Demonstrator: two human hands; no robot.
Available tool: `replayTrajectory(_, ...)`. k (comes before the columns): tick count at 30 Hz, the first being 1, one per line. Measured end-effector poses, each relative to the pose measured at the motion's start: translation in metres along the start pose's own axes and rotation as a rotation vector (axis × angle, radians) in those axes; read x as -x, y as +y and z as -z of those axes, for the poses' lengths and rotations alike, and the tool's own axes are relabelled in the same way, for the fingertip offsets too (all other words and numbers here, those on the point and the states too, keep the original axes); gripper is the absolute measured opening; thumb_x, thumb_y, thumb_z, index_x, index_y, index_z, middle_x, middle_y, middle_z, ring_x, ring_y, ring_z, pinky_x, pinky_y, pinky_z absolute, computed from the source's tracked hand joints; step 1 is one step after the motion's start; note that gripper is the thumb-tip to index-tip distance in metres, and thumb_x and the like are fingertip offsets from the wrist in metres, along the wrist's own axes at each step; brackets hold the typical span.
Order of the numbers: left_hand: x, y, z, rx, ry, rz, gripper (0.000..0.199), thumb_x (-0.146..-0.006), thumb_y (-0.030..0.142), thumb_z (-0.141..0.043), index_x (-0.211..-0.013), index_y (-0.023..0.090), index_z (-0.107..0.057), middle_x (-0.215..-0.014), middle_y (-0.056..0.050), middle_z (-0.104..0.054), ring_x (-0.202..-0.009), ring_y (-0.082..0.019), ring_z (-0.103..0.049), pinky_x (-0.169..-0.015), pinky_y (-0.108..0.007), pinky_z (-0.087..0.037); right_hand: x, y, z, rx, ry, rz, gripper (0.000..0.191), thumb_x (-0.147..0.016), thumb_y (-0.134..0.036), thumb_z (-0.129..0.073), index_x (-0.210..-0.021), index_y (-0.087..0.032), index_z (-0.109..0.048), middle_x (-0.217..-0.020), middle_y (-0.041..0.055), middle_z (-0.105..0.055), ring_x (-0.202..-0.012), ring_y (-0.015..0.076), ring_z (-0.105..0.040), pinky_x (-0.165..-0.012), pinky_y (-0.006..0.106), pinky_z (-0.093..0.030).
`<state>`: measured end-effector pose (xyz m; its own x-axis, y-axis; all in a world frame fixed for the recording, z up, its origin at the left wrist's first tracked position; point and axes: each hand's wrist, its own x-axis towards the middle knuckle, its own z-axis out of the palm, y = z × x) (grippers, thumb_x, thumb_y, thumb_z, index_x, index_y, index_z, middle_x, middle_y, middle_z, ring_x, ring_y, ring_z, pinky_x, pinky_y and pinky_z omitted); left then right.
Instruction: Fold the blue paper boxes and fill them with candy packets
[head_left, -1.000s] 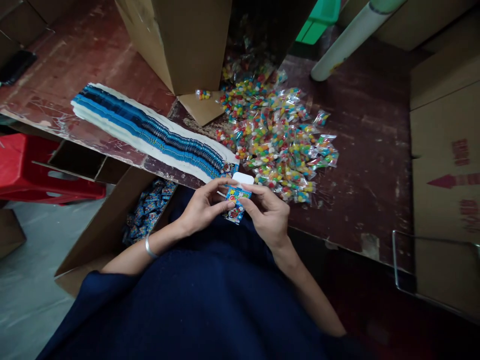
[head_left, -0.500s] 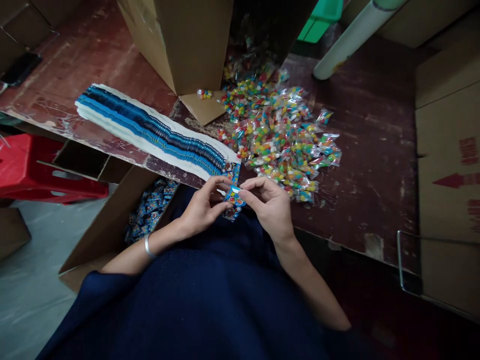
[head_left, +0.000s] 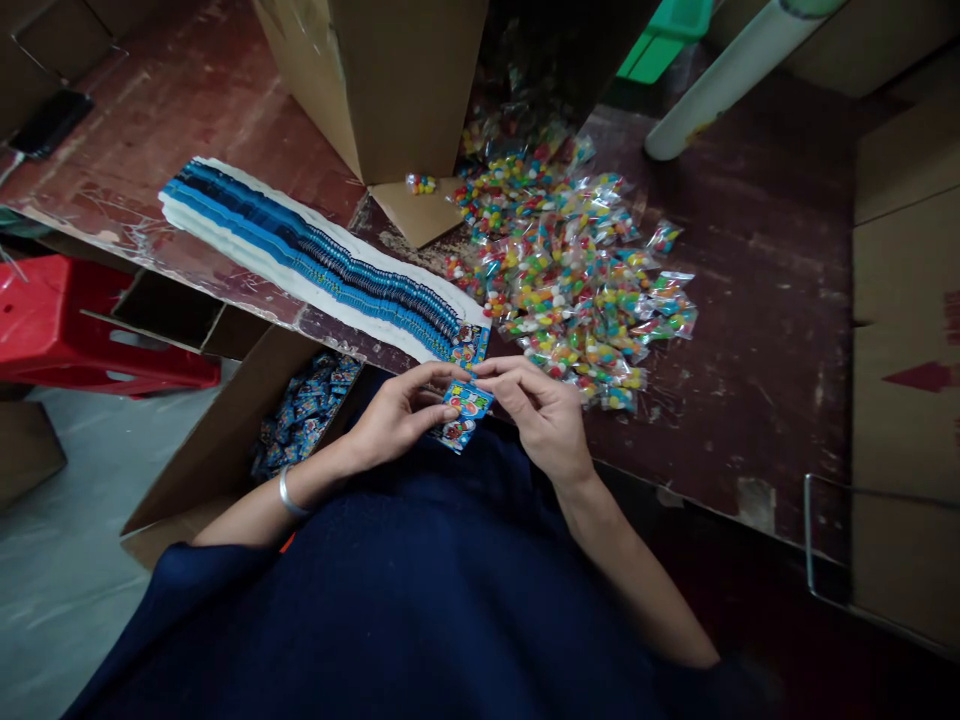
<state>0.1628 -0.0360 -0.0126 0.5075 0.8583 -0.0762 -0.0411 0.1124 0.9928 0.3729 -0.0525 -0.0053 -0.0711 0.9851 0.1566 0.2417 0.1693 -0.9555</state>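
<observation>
A small blue printed candy box (head_left: 469,402) is pinched at the table's front edge, in front of my body. My left hand (head_left: 401,412) grips its left side between thumb and fingers. At its upper right edge, my right hand (head_left: 541,408) has thumb and forefinger closed on it. Just beyond my fingertips begins a long row of flat blue-and-white printed boxes (head_left: 315,262), stacked overlapping on the table. Past my right hand lies a heap of clear bags of coloured candies (head_left: 562,270). Whether a candy bag is inside the held box cannot be seen.
Below the table edge at left, an open carton (head_left: 202,440) holds many small blue packs (head_left: 304,410). A red stool (head_left: 97,330) stands left of it. A tall cardboard box (head_left: 405,90), a white pipe (head_left: 735,80) and a green bin (head_left: 664,40) are behind; cartons (head_left: 907,400) stand at right.
The held box has turned so more of its printed face shows, and its white part is no longer visible. Both hands stay close together. The view has shifted slightly.
</observation>
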Motion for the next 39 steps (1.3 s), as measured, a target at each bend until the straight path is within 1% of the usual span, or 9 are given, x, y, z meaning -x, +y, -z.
replayTrajectory(5,0.022,0.022,0.077,-0.615,-0.050,0.064,0.029,-0.096,0.028,-0.065,-0.124,0.022,-0.069,-0.120,-0.009,-0.073,-0.109,-0.024,-0.071,-0.098,-0.040,-0.058,-0.003,0.027,0.000,0.444,-0.064,0.171,0.046,-0.085,-0.034,-0.084,-0.127,-0.025,-0.069,-0.129,0.0119,-0.073,-0.123,0.0329,-0.067,-0.098,0.049,-0.062)
replayTrajectory(10,0.039,0.031,0.124,-0.977,0.111,0.167,0.042,-0.092,0.036,-0.068,-0.133,0.024,-0.066,-0.125,-0.011,-0.070,-0.111,-0.029,-0.070,-0.101,-0.048,-0.055,-0.007,0.048,-0.006,0.727,-0.125,0.308,0.027,-0.087,-0.017,-0.079,-0.113,-0.017,-0.072,-0.117,0.0141,-0.079,-0.111,0.0333,-0.074,-0.092,0.049,-0.064)
replayTrajectory(13,0.032,0.027,0.101,-0.667,0.150,0.171,0.039,-0.093,0.045,-0.069,-0.123,0.019,-0.068,-0.116,-0.011,-0.074,-0.107,-0.026,-0.072,-0.098,-0.043,-0.057,-0.006,0.047,-0.005,0.703,-0.100,0.443,0.009,-0.093,-0.013,-0.070,-0.100,-0.017,-0.073,-0.106,0.0110,-0.082,-0.100,0.0274,-0.078,-0.088,0.042,-0.066)
replayTrajectory(19,-0.007,-0.004,0.016,0.351,0.044,0.357,0.051,-0.084,0.062,-0.077,-0.099,0.014,-0.067,-0.115,-0.016,-0.077,-0.103,-0.027,-0.077,-0.088,-0.038,-0.061,0.010,0.023,-0.003,0.701,0.201,0.640,0.020,-0.091,-0.005,-0.068,-0.101,-0.022,-0.071,-0.104,0.0084,-0.083,-0.098,0.0226,-0.080,-0.091,0.038,-0.067)
replayTrajectory(23,-0.026,-0.014,-0.006,0.707,0.011,0.387,0.057,-0.081,0.064,-0.079,-0.104,0.013,-0.070,-0.119,-0.018,-0.077,-0.107,-0.029,-0.077,-0.095,-0.041,-0.060,0.028,0.011,-0.012,0.605,0.112,0.667,0.022,-0.090,-0.008,-0.070,-0.101,-0.027,-0.073,-0.109,0.0043,-0.083,-0.103,0.0224,-0.080,-0.088,0.038,-0.069)
replayTrajectory(27,-0.028,-0.009,0.001,0.716,-0.035,0.336,0.054,-0.076,0.047,-0.090,-0.115,0.015,-0.072,-0.123,-0.017,-0.077,-0.108,-0.029,-0.077,-0.097,-0.041,-0.059,0.032,0.004,-0.011,0.410,-0.034,0.419,0.034,-0.093,-0.027,-0.074,-0.126,-0.030,-0.069,-0.113,0.0069,-0.080,-0.102,0.0256,-0.077,-0.090,0.043,-0.067)
replayTrajectory(31,-0.021,-0.003,0.011,0.554,-0.142,0.271,0.054,-0.073,0.042,-0.094,-0.116,0.016,-0.075,-0.124,-0.017,-0.077,-0.111,-0.029,-0.076,-0.102,-0.040,-0.056,0.017,-0.003,0.000,0.327,-0.096,0.126,0.058,-0.094,-0.046,-0.073,-0.146,-0.026,-0.056,-0.084,0.0004,-0.074,-0.066,0.0170,-0.068,-0.069,0.032,-0.061)
replayTrajectory(36,-0.012,0.001,0.013,0.379,-0.253,0.290,0.051,-0.072,0.041,-0.093,-0.115,0.017,-0.079,-0.109,-0.010,-0.080,-0.104,-0.026,-0.075,-0.090,-0.034,-0.057,0.003,-0.006,0.010,0.164,-0.176,0.016,0.027,-0.089,-0.044,-0.077,-0.101,-0.024,-0.064,-0.067,-0.0055,-0.066,-0.054,0.0122,-0.061,-0.055,0.024,-0.050)
replayTrajectory(39,-0.012,-0.002,0.010,0.360,-0.200,0.316,0.044,-0.076,0.043,-0.090,-0.108,0.015,-0.080,-0.094,-0.007,-0.079,-0.085,-0.020,-0.073,-0.080,-0.030,-0.056,0.004,-0.004,0.009,0.064,-0.140,-0.038,0.030,-0.088,-0.046,-0.079,-0.084,-0.024,-0.059,-0.067,-0.0047,-0.065,-0.053,0.0113,-0.060,-0.053,0.023,-0.049)
